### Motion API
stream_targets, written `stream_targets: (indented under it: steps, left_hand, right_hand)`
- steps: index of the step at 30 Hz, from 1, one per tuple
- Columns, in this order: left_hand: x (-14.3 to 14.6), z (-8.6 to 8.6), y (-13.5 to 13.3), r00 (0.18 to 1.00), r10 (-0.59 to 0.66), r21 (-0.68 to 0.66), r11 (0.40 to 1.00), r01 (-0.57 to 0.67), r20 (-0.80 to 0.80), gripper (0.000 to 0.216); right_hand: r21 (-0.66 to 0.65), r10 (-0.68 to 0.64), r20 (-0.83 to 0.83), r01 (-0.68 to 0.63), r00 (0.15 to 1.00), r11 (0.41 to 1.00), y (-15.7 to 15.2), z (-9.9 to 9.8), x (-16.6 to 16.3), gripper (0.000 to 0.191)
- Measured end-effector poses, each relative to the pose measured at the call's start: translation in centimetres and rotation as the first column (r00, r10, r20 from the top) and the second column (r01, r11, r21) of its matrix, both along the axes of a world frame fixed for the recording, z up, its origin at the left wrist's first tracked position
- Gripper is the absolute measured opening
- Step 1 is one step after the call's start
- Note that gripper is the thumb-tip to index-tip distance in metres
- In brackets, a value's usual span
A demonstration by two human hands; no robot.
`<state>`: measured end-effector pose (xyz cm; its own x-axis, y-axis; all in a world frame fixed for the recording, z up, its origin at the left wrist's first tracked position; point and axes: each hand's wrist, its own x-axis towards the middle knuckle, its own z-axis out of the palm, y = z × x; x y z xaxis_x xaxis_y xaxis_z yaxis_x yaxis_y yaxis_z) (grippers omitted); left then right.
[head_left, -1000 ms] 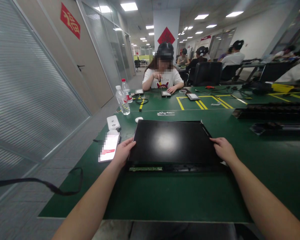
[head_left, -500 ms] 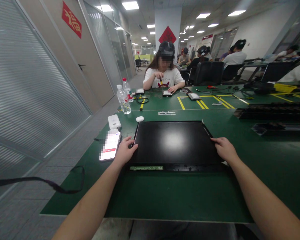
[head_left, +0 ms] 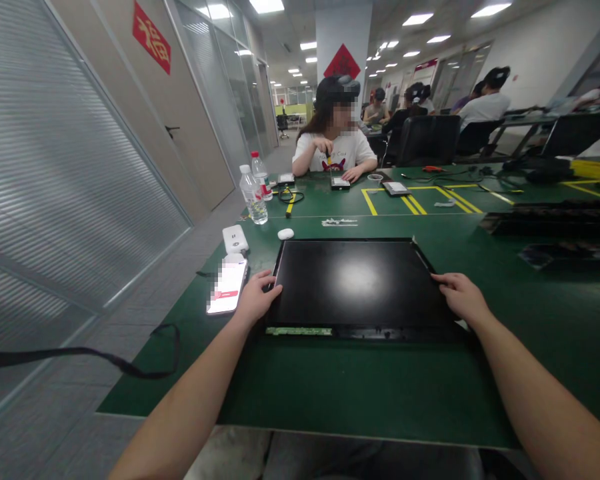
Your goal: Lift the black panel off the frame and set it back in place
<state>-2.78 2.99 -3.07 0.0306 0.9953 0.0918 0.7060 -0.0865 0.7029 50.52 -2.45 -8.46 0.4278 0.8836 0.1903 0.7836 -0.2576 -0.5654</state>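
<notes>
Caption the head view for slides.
Left hand and right hand rest on opposite sides of a black rectangular panel on a green table.

White smartphone [head_left: 227, 287]: display pixelated, unreadable. Thin black strap [head_left: 30, 355] runs off the left edge. Right hand [head_left: 463, 298] covers part of the flat black rectangular panel's [head_left: 360, 283] right edge.

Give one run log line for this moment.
left hand on left edge of black panel | right hand on right edge | panel flat on green table | phone beside left hand

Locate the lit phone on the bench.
Head view, left side: the phone lies flat on the green table, just left of the left hand at the edge of the black panel, with a white box behind it.
</notes>
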Motion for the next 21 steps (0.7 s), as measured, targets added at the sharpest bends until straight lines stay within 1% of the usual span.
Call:
stream_targets:
  steps: [3,8,11,16,19,21]
  left_hand:
    - [0.11,0.04,0.03,0.999,0.004,0.0,1.0,-0.004,0.033,0.028]
    - [0.27,-0.22,0.25,0.996,0.023,0.011,1.0,-0.024,0.082,0.029]
    - [0.18,-0.36,0.35,0.997,0.009,0.014,1.0,-0.01,0.071,0.032]
    - [0.01,-0.3,0.42,1.0,-0.011,0.002,1.0,0.011,0.017,0.032]
    - [0.26,-0.15,0.27,0.999,-0.02,0.001,1.0,0.02,-0.025,0.032]
    - [0.57,-0.06,0.03,0.998,-0.05,0.019,0.999,0.05,-0.026,0.031]
  right_hand:
    - [0.012,-0.024,-0.088,0.025,0.996,1.0,-0.09,0.11,-0.07,0.038]
    - [-0.009,-0.04,-0.124,0.039,0.991,0.999,-0.16,0.48,-0.25,0.035]
    - [-0.03,-0.042,-0.125,0.039,0.991,0.999,-0.14,0.67,-0.15,0.035]
    - [-0.015,-0.043,-0.132,0.041,0.99,0.999,-0.23,0.84,0.03,0.034]
    - [-0.029,-0.068,-0.138,0.064,0.988,0.998,-0.29,0.88,0.03,0.036]
    - [-0.033,-0.065,-0.127,0.061,0.99,0.998,-0.31,0.87,0.04,0.037]
